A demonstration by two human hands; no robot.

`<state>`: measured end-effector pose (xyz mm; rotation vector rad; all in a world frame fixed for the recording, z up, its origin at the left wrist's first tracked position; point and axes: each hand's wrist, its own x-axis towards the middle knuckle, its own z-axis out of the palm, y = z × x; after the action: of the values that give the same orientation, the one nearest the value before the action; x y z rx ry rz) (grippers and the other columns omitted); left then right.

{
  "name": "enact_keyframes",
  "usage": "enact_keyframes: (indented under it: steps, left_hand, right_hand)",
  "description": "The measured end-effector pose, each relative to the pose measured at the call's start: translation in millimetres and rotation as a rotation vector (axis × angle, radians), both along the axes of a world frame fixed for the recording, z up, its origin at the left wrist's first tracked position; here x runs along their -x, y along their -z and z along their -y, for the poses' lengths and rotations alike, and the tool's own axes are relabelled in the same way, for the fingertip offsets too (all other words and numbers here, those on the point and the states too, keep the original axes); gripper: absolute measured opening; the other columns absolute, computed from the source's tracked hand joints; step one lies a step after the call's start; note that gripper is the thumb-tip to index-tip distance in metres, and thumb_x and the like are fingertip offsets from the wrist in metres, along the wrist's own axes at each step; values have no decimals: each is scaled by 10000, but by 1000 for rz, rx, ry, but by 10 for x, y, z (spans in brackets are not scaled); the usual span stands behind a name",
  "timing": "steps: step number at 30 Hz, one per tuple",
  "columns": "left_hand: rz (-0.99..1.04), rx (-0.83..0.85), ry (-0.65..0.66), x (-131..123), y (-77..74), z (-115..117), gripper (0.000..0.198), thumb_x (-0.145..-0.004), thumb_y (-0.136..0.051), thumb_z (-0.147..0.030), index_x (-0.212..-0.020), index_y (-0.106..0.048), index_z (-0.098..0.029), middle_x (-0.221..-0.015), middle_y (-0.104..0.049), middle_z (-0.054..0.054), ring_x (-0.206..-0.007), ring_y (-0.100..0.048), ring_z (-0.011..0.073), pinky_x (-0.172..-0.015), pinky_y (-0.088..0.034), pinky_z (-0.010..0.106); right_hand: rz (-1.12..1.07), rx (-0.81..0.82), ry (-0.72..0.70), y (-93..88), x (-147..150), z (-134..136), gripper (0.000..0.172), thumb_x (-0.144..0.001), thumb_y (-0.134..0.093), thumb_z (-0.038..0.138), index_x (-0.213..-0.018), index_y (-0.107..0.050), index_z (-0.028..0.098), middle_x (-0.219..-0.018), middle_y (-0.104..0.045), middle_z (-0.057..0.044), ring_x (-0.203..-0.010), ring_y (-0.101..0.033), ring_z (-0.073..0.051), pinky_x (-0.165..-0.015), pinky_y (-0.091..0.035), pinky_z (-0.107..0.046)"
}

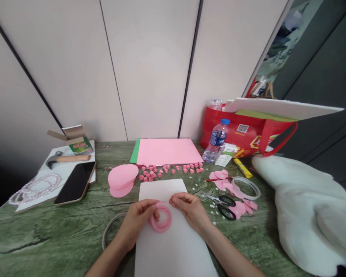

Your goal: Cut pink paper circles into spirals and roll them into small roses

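My left hand [138,219] and my right hand [190,207] are both closed on a pink paper spiral strip [161,220], held just above a white sheet of paper [170,246] on the green table [52,238]. The left fingers pinch the coil's left side. The right fingers pinch its upper end near the top. Behind the sheet lie a row of several small pink paper pieces [167,170], a stack of pink paper circles [121,179] and pink sheets [167,151].
Black scissors [223,205], a tape roll [246,187], a red pencil [217,179] and pink cut-outs lie right. A water bottle [217,146], glue stick [242,167], red bag [248,132] and white cushion [314,215] stand further right. Phone [75,182], hammer [66,158], bead string [36,187] left.
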<state>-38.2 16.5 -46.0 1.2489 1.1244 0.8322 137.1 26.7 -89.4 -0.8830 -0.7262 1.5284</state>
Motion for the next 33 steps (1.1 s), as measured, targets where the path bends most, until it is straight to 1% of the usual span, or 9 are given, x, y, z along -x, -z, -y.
enact_keyframes:
  steps: [2,6,8,15,20,23,25,28,33]
  left_hand:
    - [-8,-5,-4,-1,-6,1,199,-747,-540,-300,-801,-666,-155,-599,-592,-17,-603,-488,124,-642,-373,221]
    - [-33,-15,-4,-7,-37,6,195,-752,-529,-294,-746,-655,-145,-594,-589,-14,-602,-484,124,-643,-368,223]
    - [-39,-16,0,-8,-47,9,195,-754,-529,-291,-716,-649,-143,-594,-589,-13,-601,-481,122,-642,-364,222]
    - [-7,-23,19,12,5,4,210,-774,-522,-297,-704,-644,-142,-608,-587,-11,-593,-467,112,-633,-354,218]
    - [39,6,20,8,30,-14,210,-771,-535,-294,-839,-658,-138,-611,-584,-10,-603,-474,114,-627,-358,216]
    - [30,4,23,5,33,-17,207,-768,-542,-297,-828,-662,-140,-613,-583,-11,-608,-475,112,-625,-357,211]
    - [28,5,24,10,39,-13,206,-769,-542,-301,-829,-663,-145,-619,-585,-11,-609,-475,111,-620,-356,208]
    - [31,11,21,19,45,-4,202,-770,-540,-299,-838,-662,-152,-623,-588,-15,-605,-472,109,-619,-358,207]
    - [15,1,11,13,23,-1,175,-766,-539,-273,-802,-657,-149,-615,-592,-19,-607,-477,109,-640,-362,209]
  right_hand:
    - [-12,12,-5,-3,1,-2,209,-513,-799,244,-675,-710,148,-629,-690,-42,-625,-619,-133,-669,-470,-256]
    - [-9,5,-32,-4,-8,-4,223,-514,-799,240,-694,-711,141,-800,-707,-72,-662,-630,-136,-698,-473,-265]
    - [-5,-10,-46,-6,-14,-3,215,-523,-794,234,-697,-710,140,-827,-708,-79,-670,-631,-135,-689,-477,-258]
    - [-40,-16,-39,-20,-14,2,229,-516,-798,216,-708,-693,150,-729,-706,-50,-635,-630,-134,-652,-490,-260]
    - [-5,-43,-24,-14,-5,7,170,-525,-796,228,-629,-681,158,-556,-661,-1,-519,-577,-93,-549,-461,-212]
    - [21,-51,-21,1,-5,7,169,-511,-801,232,-612,-687,159,-532,-654,1,-505,-561,-88,-526,-445,-203]
    - [33,-41,-13,9,-6,5,176,-502,-804,235,-616,-695,155,-548,-663,-8,-518,-568,-94,-545,-452,-212]
    - [35,-19,-13,7,-8,1,199,-513,-798,261,-651,-707,151,-599,-682,-30,-573,-593,-114,-613,-467,-240]
    - [54,-19,-55,-13,-14,0,235,-531,-787,275,-715,-717,147,-704,-703,-64,-671,-623,-150,-706,-470,-283]
